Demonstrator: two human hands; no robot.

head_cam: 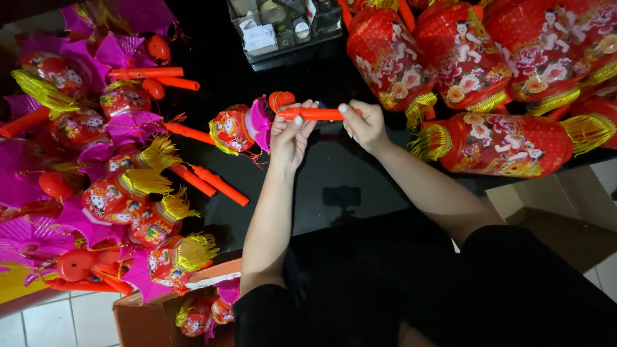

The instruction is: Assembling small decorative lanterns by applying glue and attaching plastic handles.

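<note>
Both grips (290, 132) (364, 123) around orange stick (313, 114)

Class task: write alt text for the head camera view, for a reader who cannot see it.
Two bare hands, left hand and right hand, hold a slim orange plastic stick level over a glossy black table. A small red-and-pink paper lantern hangs at its left end; large red lanterns lie right.

Left of your hands (324, 125) lay heaped small lanterns (122, 193); right, big lanterns (495, 144); beyond, a tray (286, 29) on the surface (347, 173).

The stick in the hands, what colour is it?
Orange-red stick, held by the left hand and right hand; head view.
</note>
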